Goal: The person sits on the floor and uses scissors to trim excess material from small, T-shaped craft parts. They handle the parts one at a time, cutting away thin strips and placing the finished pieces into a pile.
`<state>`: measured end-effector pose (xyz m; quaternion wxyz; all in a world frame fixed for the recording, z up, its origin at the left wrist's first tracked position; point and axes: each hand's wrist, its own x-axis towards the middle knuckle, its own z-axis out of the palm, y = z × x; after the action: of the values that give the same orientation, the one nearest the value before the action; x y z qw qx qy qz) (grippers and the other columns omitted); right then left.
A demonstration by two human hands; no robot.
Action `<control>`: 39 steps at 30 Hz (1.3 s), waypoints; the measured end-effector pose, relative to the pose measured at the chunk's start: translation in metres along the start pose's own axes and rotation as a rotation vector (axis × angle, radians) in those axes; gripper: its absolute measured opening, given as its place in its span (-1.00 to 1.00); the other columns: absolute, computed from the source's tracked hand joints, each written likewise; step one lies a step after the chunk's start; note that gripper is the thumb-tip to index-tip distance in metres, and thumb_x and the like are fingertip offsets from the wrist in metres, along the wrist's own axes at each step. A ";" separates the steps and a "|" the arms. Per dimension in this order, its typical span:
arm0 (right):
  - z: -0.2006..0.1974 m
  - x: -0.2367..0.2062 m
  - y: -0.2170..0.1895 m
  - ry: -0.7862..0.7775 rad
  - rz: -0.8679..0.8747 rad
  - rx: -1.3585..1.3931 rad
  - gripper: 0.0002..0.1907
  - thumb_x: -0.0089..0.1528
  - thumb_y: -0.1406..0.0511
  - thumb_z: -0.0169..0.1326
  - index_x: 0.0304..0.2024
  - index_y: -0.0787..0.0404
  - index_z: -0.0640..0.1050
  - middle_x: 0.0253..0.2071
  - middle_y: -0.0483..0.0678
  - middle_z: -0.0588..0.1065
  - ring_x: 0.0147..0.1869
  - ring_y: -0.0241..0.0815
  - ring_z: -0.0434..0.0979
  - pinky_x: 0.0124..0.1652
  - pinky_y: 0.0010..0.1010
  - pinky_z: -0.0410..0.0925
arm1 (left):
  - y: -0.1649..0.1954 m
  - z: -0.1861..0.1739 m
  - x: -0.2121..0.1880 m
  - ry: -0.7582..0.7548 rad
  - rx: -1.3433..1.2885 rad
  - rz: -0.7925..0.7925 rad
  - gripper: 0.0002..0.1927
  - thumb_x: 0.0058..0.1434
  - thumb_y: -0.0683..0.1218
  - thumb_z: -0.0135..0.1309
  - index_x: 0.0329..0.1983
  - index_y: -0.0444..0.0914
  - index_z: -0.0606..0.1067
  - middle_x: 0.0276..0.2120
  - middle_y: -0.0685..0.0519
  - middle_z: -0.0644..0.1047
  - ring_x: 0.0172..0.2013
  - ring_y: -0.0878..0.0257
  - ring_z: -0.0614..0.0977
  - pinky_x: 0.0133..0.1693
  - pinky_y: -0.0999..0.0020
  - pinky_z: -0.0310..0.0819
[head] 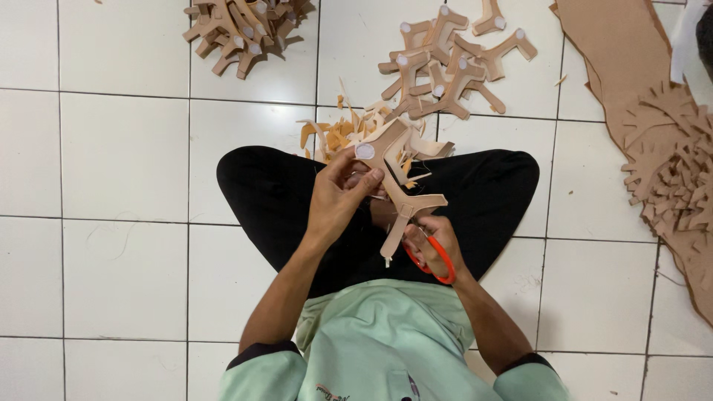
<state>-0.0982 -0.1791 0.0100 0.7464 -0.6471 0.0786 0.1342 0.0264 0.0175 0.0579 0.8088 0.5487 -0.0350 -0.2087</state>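
Left hand (338,199) pinching tan branched cutout (397,174) over lap, right hand (434,245) closed through orange scissors (433,258) at its stem; risk of miscut or nicked fingertips.

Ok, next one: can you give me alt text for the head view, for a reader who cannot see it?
Seen from above, a person sitting cross-legged on a white tiled floor holds a tan branched cut-out in the left hand and orange-handled scissors in the right hand. Trimmed scraps lie ahead, with two piles of similar cut-outs beyond and large tan sheets at right.
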 end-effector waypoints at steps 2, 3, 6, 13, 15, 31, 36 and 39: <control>0.000 -0.002 0.000 -0.004 0.003 0.006 -0.43 0.30 -0.08 0.07 -0.38 0.33 0.51 -0.68 -0.21 0.30 -0.70 -0.47 0.25 -0.69 -0.63 0.16 | 0.010 -0.010 0.005 -0.059 0.109 0.049 -0.50 0.32 -0.19 0.18 0.29 -0.41 0.39 -0.16 -0.05 0.60 -0.16 0.30 0.68 -0.10 0.39 0.68; 0.000 -0.004 0.000 -0.010 0.003 0.001 -0.43 0.31 -0.07 0.07 -0.39 0.34 0.51 -0.69 -0.21 0.30 -0.71 -0.47 0.25 -0.69 -0.63 0.16 | 0.014 -0.014 0.007 -0.087 0.162 0.073 -0.48 0.31 -0.19 0.19 0.32 -0.41 0.39 -0.14 -0.05 0.60 -0.15 0.32 0.67 -0.07 0.41 0.66; 0.002 -0.006 0.002 0.000 0.015 -0.019 -0.41 0.34 -0.06 0.10 -0.45 0.35 0.48 -0.70 -0.18 0.31 -0.72 -0.45 0.26 -0.69 -0.62 0.16 | 0.018 -0.018 0.012 -0.009 0.245 -0.023 -0.60 0.32 -0.17 0.19 0.18 -0.42 0.49 -0.20 -0.08 0.66 -0.27 0.31 0.71 -0.20 0.42 0.71; 0.008 -0.001 -0.008 -0.024 -0.043 -0.134 -0.29 0.24 -0.26 -0.01 -0.16 0.28 0.53 -0.54 -0.21 0.42 -0.50 -0.46 0.40 -0.50 -0.63 0.27 | 0.003 -0.017 0.008 0.016 -0.003 0.006 -0.76 0.32 -0.21 0.19 -0.01 -0.41 0.47 -0.19 -0.08 0.60 -0.26 0.27 0.72 -0.18 0.39 0.73; 0.011 0.007 -0.013 -0.026 -0.098 -0.091 -0.25 0.27 -0.26 0.02 -0.12 0.32 0.54 -0.44 -0.16 0.42 -0.40 -0.41 0.39 -0.37 -0.59 0.28 | -0.006 -0.010 0.005 -0.015 -0.105 -0.040 -0.78 0.31 -0.23 0.20 -0.04 -0.41 0.47 -0.19 -0.09 0.60 -0.27 0.27 0.70 -0.18 0.37 0.72; 0.024 0.014 0.023 0.243 -0.132 0.032 -0.32 0.29 -0.22 0.03 -0.33 0.30 0.52 -0.63 -0.18 0.42 -0.69 -0.46 0.33 -0.67 -0.65 0.16 | -0.039 0.022 -0.005 0.131 -0.462 -0.291 -0.80 0.33 -0.23 0.07 -0.03 -0.37 0.39 -0.25 -0.10 0.58 -0.25 0.18 0.70 -0.16 0.35 0.69; 0.020 0.011 0.040 0.291 -0.073 0.023 -0.33 0.28 -0.19 0.07 -0.36 0.33 0.52 -0.67 -0.15 0.42 -0.71 -0.44 0.32 -0.69 -0.64 0.15 | -0.034 0.014 0.012 0.242 -0.641 -0.372 -0.77 0.30 -0.13 -0.05 -0.03 -0.33 0.41 -0.28 -0.04 0.53 -0.22 0.19 0.70 -0.16 0.30 0.72; 0.014 0.011 0.038 0.282 -0.064 -0.016 -0.33 0.24 -0.18 0.13 -0.29 0.35 0.52 -0.56 -0.15 0.43 -0.63 -0.44 0.34 -0.63 -0.62 0.19 | -0.028 0.010 0.016 0.211 -0.553 -0.357 -0.87 0.35 -0.22 0.02 -0.09 -0.34 0.39 -0.31 0.03 0.54 -0.30 0.28 0.66 -0.23 0.42 0.65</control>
<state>-0.1004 -0.1599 -0.0268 0.7267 -0.6675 0.1613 0.0188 0.0299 -0.0062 0.0337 0.8768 0.3248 0.2032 -0.2904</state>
